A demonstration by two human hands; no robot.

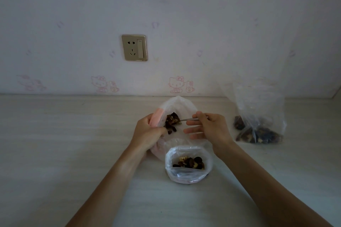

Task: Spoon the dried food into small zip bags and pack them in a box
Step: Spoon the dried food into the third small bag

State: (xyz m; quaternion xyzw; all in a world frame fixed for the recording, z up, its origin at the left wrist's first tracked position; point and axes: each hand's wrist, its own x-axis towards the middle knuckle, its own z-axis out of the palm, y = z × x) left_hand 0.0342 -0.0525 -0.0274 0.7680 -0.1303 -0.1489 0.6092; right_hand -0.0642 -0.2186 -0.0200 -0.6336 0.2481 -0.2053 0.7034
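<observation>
The left hand (147,131) grips the rim of a small zip bag (177,105), holding it open. The right hand (206,127) pinches a spoon (186,120), tipping dried food (171,121) inside, apparently mid-fill. Next: refill from the supply bag (262,127) on the desk (64,143).

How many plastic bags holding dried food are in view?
3: one held open by the left hand, one standing nearest the camera, one large bag at right. Others may be hidden.
</observation>
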